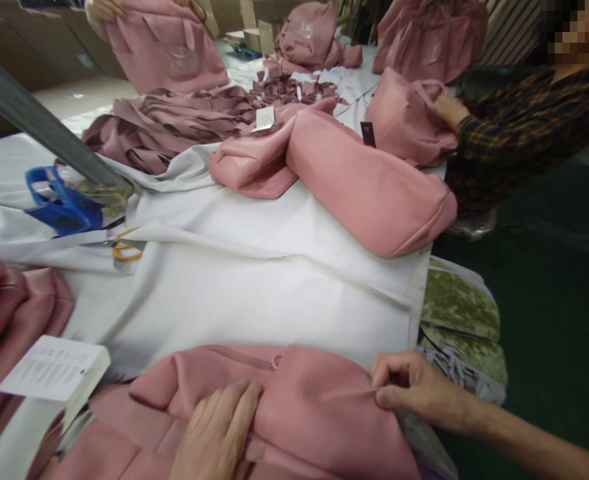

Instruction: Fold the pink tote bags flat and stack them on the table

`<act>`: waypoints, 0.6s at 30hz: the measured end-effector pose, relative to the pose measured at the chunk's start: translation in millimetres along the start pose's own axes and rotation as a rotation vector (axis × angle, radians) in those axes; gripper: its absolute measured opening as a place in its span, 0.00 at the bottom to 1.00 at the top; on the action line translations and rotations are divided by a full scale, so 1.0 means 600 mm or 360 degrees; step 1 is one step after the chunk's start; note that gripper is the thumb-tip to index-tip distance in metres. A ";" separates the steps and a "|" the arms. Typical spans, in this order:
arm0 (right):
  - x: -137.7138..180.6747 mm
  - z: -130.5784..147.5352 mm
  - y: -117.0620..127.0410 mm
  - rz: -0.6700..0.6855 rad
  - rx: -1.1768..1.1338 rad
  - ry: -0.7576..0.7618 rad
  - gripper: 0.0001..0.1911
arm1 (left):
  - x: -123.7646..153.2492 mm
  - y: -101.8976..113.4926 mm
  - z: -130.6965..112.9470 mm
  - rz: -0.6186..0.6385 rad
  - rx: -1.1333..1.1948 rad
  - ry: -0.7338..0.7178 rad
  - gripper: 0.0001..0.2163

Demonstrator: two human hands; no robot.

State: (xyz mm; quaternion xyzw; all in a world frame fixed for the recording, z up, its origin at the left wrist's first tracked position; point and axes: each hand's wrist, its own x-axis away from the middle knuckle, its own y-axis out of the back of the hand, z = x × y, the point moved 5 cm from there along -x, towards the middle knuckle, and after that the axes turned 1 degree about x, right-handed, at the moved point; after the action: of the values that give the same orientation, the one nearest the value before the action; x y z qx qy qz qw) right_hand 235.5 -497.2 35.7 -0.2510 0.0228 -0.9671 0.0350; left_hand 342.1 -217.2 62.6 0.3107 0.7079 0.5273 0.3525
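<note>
A pink bag (319, 413) lies on its side at the near edge of the table, with a zipper and a small ring along its upper seam. My left hand (219, 430) rests on the bag with its fingers stretched out, next to a wide webbing strap (134, 420). At the bag's right end, my right hand (414, 387) pinches a fold of the pink material between thumb and fingers. A white printed tag (54, 367) lies left of the bag, close to a darker pink bag (9, 333).
Yellow-handled scissors (127, 248) and a blue basket (61, 200) lie left on the white-covered table (274, 300), by a slanted metal post (49, 120). Pink bags (364, 180) and straps (174, 127) lie farther back. A co-worker's hand (449, 110) holds another bag at right.
</note>
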 end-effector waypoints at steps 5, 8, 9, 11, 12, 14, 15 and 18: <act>-0.001 -0.033 0.019 0.0004 -0.0262 0.0001 0.18 | 0.003 -0.004 -0.001 -0.0109 0.0052 -0.0045 0.16; -0.013 -0.013 0.012 0.0059 0.0019 -0.0046 0.21 | -0.013 0.008 -0.014 -0.0197 0.0115 -0.0023 0.19; -0.018 0.002 0.007 0.0034 0.0241 -0.0036 0.22 | -0.019 0.015 -0.019 -0.0209 0.0158 -0.0002 0.23; -0.028 0.036 -0.007 -0.0057 0.0717 0.0023 0.22 | -0.036 0.028 -0.027 -0.0169 0.0275 0.0090 0.27; -0.032 0.051 -0.017 -0.0100 0.0922 0.0051 0.20 | -0.046 0.034 -0.029 -0.0107 0.0331 0.0165 0.26; -0.037 0.067 -0.038 -0.0098 0.1162 0.0025 0.14 | -0.071 0.040 -0.029 0.0052 0.0400 0.0335 0.21; -0.038 0.067 -0.046 -0.0070 0.1209 -0.0011 0.11 | -0.087 0.039 -0.028 0.0162 0.0420 0.0418 0.20; -0.039 0.057 -0.059 -0.0001 0.1189 -0.0002 0.07 | -0.138 0.024 -0.022 0.0521 0.0511 0.0580 0.17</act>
State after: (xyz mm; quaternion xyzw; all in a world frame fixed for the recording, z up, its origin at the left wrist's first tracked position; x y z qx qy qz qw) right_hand 270.9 -460.7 56.6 -0.2216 -0.3319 -0.9085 0.1238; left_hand 378.1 -287.7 93.0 0.3729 0.7744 0.5054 0.0762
